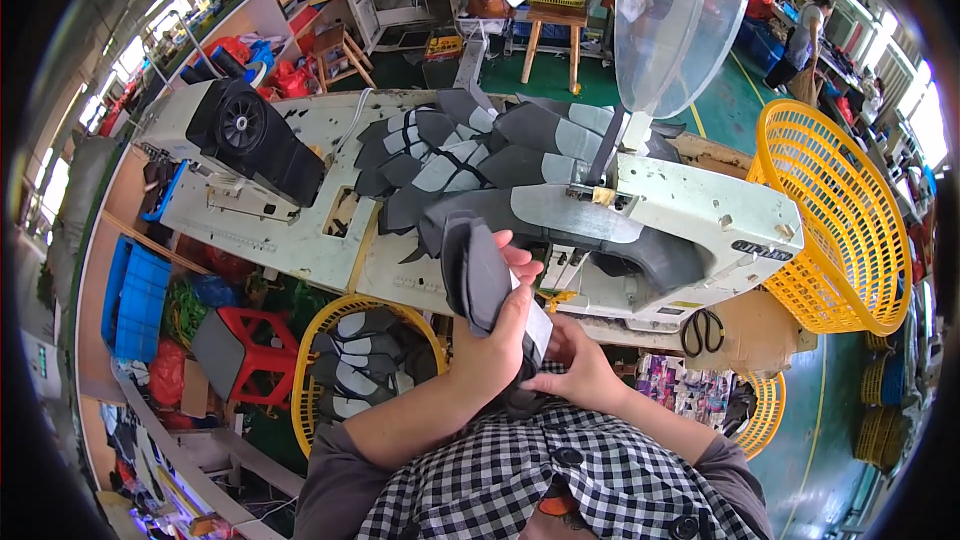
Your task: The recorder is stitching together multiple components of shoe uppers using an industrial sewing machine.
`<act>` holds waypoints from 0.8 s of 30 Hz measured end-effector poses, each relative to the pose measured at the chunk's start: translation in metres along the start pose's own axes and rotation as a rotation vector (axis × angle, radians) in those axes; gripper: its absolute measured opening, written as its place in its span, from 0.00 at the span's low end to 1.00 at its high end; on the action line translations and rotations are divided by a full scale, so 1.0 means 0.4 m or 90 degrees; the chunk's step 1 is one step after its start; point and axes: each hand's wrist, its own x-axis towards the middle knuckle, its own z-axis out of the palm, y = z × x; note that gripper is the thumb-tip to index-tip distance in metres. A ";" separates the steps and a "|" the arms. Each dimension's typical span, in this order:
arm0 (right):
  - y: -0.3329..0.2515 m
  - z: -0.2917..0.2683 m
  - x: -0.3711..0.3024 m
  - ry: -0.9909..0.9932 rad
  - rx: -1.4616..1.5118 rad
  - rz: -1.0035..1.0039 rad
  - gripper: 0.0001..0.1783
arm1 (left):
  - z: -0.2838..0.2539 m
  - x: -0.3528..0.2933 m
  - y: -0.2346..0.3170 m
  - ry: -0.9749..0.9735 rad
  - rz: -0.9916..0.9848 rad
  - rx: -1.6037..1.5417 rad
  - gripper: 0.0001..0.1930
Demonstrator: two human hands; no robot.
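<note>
A folded stack of dark grey fabric pieces (470, 275), which look like shoe-upper parts, stands tilted in front of my chest. My left hand (503, 322) is wrapped around it, its fingers showing on the right side. Lower down, my right hand (580, 370) pinches the stack's light grey lower part, thumb in front; its other fingertips are partly hidden. Beyond my hands, more grey pieces (520, 155) in dark-tied bundles lie heaped on the white sewing-machine table. A single larger grey piece (570, 208) lies by the needle area of the sewing machine (710, 225).
Left stands another machine head (240, 130) with a black motor. A yellow basket (303, 380) below holds grey bundles, beside a red stool (262, 320) and blue crate (140, 295). Right are scissors (684, 335) and a tall yellow basket (765, 150). A person (803, 40) stands far right.
</note>
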 end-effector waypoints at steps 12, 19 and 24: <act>-0.285 -0.191 -0.039 0.039 -0.291 0.152 0.21 | -0.071 0.082 0.060 -0.054 0.173 0.262 0.24; -0.237 -0.213 0.031 0.401 -0.117 -0.001 0.13 | -0.045 0.144 -0.081 0.083 0.129 0.149 0.23; -0.150 -0.248 0.048 0.414 0.066 0.065 0.15 | -0.027 0.145 -0.094 0.068 0.100 0.153 0.22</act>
